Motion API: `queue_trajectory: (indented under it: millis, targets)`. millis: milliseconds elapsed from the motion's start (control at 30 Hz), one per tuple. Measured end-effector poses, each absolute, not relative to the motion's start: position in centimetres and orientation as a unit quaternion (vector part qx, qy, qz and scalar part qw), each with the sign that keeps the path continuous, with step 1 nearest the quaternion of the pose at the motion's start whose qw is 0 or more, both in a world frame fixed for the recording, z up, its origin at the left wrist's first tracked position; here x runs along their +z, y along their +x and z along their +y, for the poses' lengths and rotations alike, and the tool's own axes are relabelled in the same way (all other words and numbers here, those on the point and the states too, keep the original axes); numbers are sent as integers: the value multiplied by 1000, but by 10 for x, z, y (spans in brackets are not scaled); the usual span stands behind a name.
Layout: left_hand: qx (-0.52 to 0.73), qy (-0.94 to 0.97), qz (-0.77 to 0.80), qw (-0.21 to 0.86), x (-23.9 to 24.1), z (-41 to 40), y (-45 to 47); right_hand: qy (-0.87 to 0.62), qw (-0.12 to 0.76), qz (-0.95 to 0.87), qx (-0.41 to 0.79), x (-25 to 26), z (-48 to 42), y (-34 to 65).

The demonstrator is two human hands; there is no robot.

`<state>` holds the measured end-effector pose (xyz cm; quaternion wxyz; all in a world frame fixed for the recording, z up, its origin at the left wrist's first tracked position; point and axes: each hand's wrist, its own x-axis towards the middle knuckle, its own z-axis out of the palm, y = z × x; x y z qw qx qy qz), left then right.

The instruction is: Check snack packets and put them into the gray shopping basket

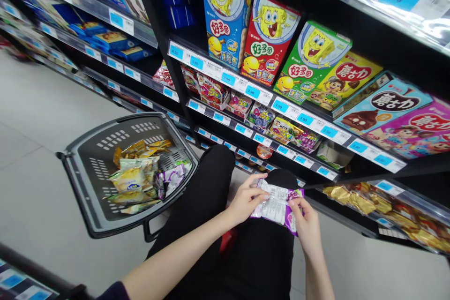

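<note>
A purple and white candy packet [276,204] lies flat over my right knee, its printed white back facing up. My left hand [246,199] grips its left end, thumb on top. At the other end, the thumb and fingers of my right hand [305,218] pinch the purple edge. To the left of my legs stands a grey shopping basket [101,215] with several snack packets inside. Among these are a yellow packet [129,180] and a purple and white packet [174,177].
Shelves rise in front of me, with boxes such as a red cartoon box [269,40] and a green one [311,63]. Below them sit small candy packets [260,116]. Gold-wrapped packets [372,199] fill a low shelf at right. Grey floor [31,150] stretches to the left.
</note>
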<state>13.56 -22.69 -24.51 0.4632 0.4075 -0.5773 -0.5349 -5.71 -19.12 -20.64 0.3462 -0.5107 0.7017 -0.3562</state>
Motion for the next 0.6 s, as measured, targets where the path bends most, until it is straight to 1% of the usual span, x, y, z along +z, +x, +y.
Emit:
queue_trajectory:
  millis: [200, 433, 600]
  targets:
    - [-608, 378, -530, 454, -239, -233, 135, -501, 369, 691, -369, -205, -189, -58]
    - [-657, 364, -480, 453, -243, -238, 141, -483, 403, 666, -400, -203, -188, -57]
    - [-665, 368, -451, 468, -247, -239, 143, -456, 432, 646, -433, -208, -188, -66]
